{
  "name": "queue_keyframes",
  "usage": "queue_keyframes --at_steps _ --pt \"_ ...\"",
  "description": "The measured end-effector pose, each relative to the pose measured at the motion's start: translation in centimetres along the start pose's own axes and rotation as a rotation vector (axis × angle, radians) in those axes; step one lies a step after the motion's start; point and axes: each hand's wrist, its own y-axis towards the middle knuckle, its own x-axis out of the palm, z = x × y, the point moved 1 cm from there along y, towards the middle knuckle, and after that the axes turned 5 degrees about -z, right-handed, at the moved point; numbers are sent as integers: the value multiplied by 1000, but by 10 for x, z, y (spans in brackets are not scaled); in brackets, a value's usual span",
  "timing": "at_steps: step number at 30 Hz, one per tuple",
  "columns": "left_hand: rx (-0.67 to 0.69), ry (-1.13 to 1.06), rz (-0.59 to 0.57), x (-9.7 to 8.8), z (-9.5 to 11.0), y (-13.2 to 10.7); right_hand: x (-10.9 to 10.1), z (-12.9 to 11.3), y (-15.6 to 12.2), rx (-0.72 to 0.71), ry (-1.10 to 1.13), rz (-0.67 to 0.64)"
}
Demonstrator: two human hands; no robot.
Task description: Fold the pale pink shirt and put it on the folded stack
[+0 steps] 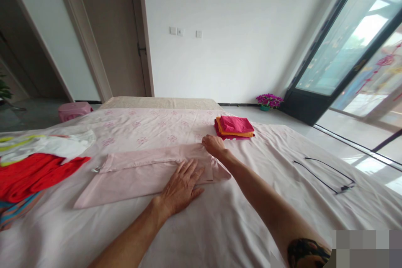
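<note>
A pale pink garment (138,173) lies folded lengthwise on the bed's pink sheet (220,226). My left hand (182,186) rests flat on its near right part, fingers stretched out and spread. My right hand (213,144) reaches further, to the garment's far right corner, with its fingers curled down onto the cloth edge. A small stack of folded pink, orange and magenta cloths (235,127) sits just beyond my right hand.
A heap of red, white and striped clothes (34,163) lies at the bed's left. A black hanger (326,173) lies on the right. Beyond the bed are a pink stool (73,111), a flower pot (268,101), a doorway and glass doors.
</note>
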Motion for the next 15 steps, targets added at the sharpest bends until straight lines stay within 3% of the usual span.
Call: queue_keyframes --at_steps 8,15 --pt "-12 -13 -54 2 -1 0 -1 3 8 -44 -84 -34" --pt "33 -86 -133 -9 2 2 -1 -3 7 -115 -185 -11"
